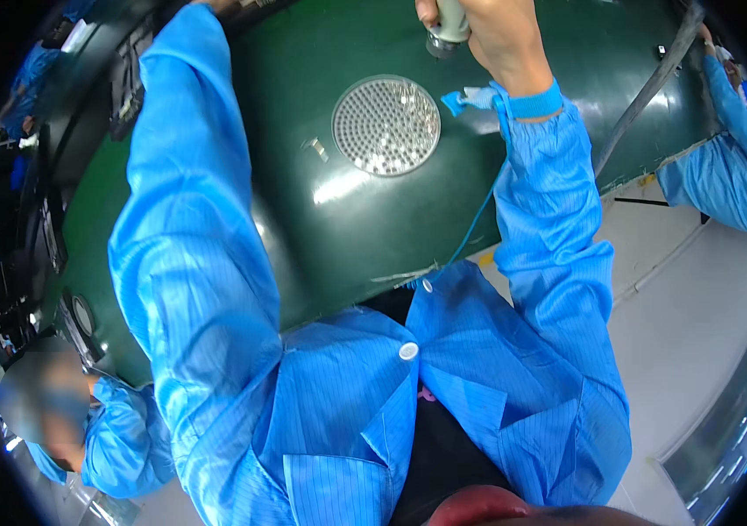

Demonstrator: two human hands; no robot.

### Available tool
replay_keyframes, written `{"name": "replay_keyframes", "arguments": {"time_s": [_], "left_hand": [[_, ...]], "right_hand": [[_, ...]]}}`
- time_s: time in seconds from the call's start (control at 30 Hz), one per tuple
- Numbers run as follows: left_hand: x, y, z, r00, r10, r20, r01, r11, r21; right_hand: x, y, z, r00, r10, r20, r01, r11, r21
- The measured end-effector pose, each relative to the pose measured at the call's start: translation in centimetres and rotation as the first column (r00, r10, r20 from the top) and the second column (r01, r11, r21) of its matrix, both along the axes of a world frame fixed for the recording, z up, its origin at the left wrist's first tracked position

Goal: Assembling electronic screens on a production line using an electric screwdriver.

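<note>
My right hand [506,37] is closed around a pale cylindrical tool [450,22] with a dark collar at its lower end. The tool hangs over the green table, and its upper part is cut off by the picture's edge. Below it and to the left lies a round, pale plate [357,123] dotted with small holes, with shiny bits on its right and lower parts. Beside the plate is a small metallic strip [316,147]. My left hand [215,3] reaches to the far left, almost wholly out of the picture, so its fingers are hidden.
A blue wrist strap [535,103] on my right wrist trails a thin cord [478,215] over the edge of the green table [303,228]. A grey pole-like strip [649,88] crosses the right side. Blue-sleeved people sit at right [724,184] and lower left [123,443].
</note>
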State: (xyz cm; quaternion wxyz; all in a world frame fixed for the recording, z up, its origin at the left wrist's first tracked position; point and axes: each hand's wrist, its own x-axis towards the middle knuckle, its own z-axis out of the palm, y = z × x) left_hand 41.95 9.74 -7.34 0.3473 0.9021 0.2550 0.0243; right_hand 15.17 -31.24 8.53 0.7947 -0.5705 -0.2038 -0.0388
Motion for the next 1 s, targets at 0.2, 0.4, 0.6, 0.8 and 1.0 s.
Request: {"name": "replay_keyframes", "arguments": {"time_s": [0.2,0.4,0.6,0.8,1.0], "left_hand": [[-6.5,-3.6,6.0,0.92,0.068,0.385,-0.009,0.988,-0.152],[-24.8,-0.7,10.5,0.726,0.08,0.683,0.304,0.854,-0.423],[-51.8,-11.0,9.4,0.79,0.44,0.427,-0.008,0.703,-0.711],[-58.3,-16.6,5.7,0.829,0.418,0.372,-0.036,0.703,-0.71],[-57.8,-16.9,6.9,0.948,0.056,0.312,-0.054,0.998,-0.016]], "right_hand": [[-3.6,2.3,-0.4,0.987,0.157,-0.021,-0.158,0.984,-0.087],[-4.4,3.5,-1.4,0.992,0.122,0.044,-0.122,0.993,0.006],[-3.4,2.8,-0.9,0.993,0.081,0.091,-0.078,0.996,-0.037],[-3.4,3.4,-1.2,0.999,0.028,0.042,-0.028,1.0,-0.008],[-4.0,3.4,-1.3,0.999,-0.002,0.049,0.005,0.999,-0.053]]}}
